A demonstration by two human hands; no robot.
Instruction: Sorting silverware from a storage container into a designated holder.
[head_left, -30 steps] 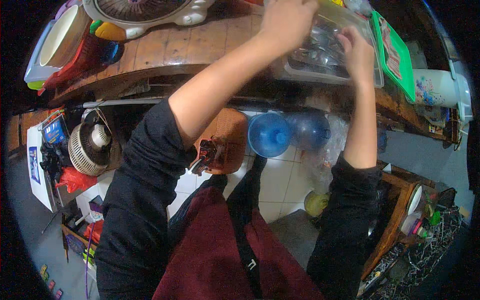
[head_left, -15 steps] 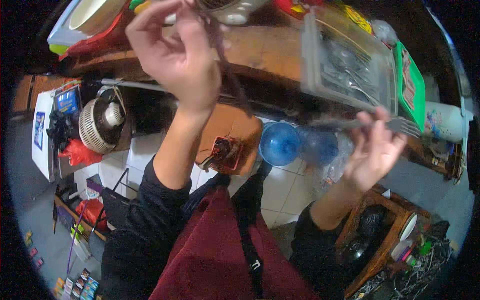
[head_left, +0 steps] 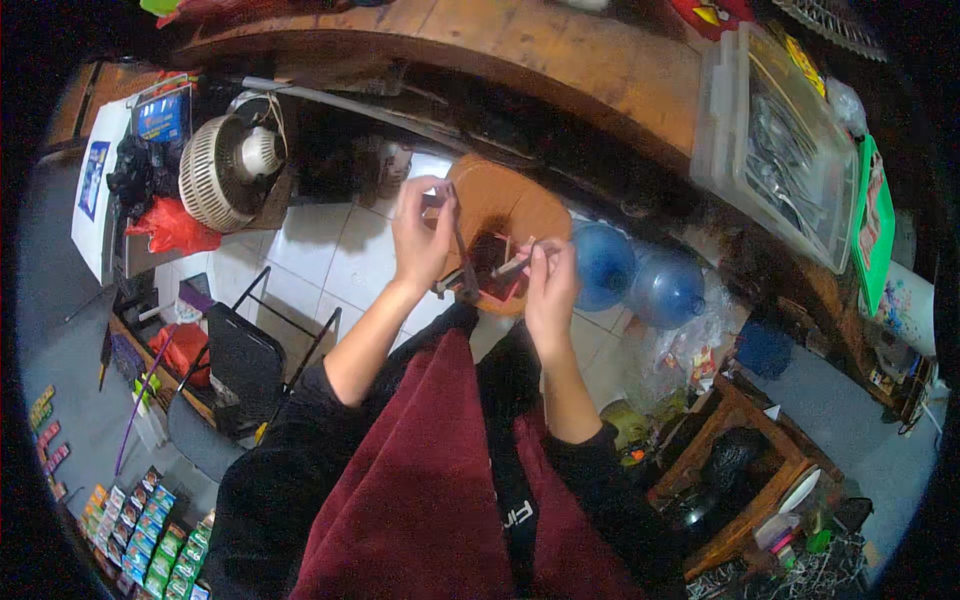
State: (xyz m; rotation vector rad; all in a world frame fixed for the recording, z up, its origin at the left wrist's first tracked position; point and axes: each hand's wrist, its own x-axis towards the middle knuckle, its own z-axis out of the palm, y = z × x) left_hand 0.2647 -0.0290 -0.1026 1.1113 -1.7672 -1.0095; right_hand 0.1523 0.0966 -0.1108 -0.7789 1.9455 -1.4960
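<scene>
My left hand [head_left: 422, 235] is closed at the fingertips, pinching a thin dark strip [head_left: 461, 245] that hangs down; its material is unclear. To its right, my right hand [head_left: 552, 285] grips a fork, with the handle [head_left: 515, 264] pointing left and its tines hidden by the hand. Both hands are above an orange-brown stool-like surface [head_left: 505, 190]. On it lies a small red-edged square item [head_left: 508, 293] with a dark inside, partly covered by the strip and fork.
A wooden counter [head_left: 560, 50] runs across the far side, bearing a clear plastic box [head_left: 722, 170] of cutlery and a green tray [head_left: 872, 240]. Blue water jugs [head_left: 668, 290] stand right of the stool. At left are a fan [head_left: 212, 172] and a black folding chair [head_left: 245, 350].
Both hands have come down and inward from the counter to above the stool. The fork and the dark strip have travelled with them, and the view has shifted.
</scene>
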